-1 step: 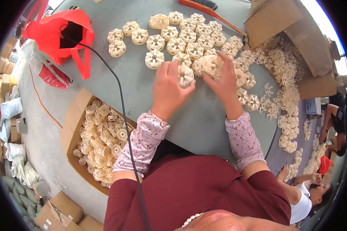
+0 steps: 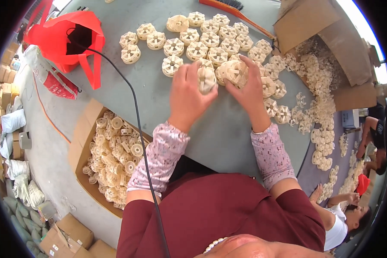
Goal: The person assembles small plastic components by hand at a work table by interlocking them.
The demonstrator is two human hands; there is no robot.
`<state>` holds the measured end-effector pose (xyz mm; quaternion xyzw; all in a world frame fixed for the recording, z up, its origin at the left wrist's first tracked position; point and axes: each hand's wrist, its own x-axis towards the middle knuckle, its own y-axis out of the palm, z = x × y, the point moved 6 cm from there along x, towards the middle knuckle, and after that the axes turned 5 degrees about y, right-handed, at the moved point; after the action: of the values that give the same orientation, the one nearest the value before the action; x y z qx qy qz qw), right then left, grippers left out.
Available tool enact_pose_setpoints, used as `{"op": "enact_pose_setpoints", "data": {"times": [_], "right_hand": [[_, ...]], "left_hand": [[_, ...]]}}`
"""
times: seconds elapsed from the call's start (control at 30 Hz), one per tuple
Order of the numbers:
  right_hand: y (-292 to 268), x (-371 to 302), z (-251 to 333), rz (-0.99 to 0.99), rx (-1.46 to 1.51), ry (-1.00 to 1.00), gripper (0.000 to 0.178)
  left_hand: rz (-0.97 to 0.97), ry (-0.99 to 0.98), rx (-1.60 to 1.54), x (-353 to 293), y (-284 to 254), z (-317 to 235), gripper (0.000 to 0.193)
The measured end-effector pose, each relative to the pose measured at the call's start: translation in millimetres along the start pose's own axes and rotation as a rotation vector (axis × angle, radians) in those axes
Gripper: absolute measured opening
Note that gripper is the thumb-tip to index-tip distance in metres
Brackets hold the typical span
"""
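My left hand (image 2: 187,95) is closed around a round cream plastic part (image 2: 207,80), tilted up between thumb and fingers. My right hand (image 2: 248,89) grips another cream plastic part (image 2: 234,72) by its sides, thumb at the near edge and fingers over the far side. The held parts are close together above the green-grey table (image 2: 215,142). Just beyond my hands, several similar spoked cream wheels (image 2: 196,50) lie flat in loose rows. My fingers partly hide both held parts.
An open carton of cream parts (image 2: 114,159) stands left of me. A red bag (image 2: 69,41) lies at the far left; a black cable (image 2: 135,107) crosses my left arm. An orange brush (image 2: 241,18) lies at the back, beside a tipped carton (image 2: 307,19). Another person (image 2: 337,223) works at right.
The part in my left hand has turned, so its spoked face shows less and its edge more. My right hand has barely moved.
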<state>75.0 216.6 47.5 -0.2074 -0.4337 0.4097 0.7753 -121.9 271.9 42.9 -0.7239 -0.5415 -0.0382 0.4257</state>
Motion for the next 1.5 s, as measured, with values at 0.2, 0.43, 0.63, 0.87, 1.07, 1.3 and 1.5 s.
{"op": "enact_pose_setpoints", "data": {"times": [0.2,0.43,0.63,0.87,1.07,1.3,1.5], "right_hand": [[-6,-11,-2,-0.121,0.287,0.177,0.081],[-11,-71,27,0.001,0.610,0.257,0.094],[-21,-130,65,0.186,0.609,0.057,0.090],[10,-148,113,0.410,0.662,0.081,0.088],[61,-159,183,0.758,0.559,-0.224,0.088],[116,-204,270,1.160,0.351,-0.699,0.071],[119,-135,255,0.914,0.523,-0.686,0.062]], "left_hand": [[0.184,0.004,0.247,36,36,27,0.066],[0.052,-0.158,-0.072,-60,-48,10,0.074],[-0.219,-0.934,-0.546,-312,-160,98,0.082],[-0.893,-1.422,-0.148,-533,-272,258,0.102],[-0.911,-1.340,0.226,-507,-292,236,0.087],[-0.305,-0.861,-1.531,-355,-148,33,0.067],[-0.354,-0.936,-0.292,-508,-220,164,0.052]]}}
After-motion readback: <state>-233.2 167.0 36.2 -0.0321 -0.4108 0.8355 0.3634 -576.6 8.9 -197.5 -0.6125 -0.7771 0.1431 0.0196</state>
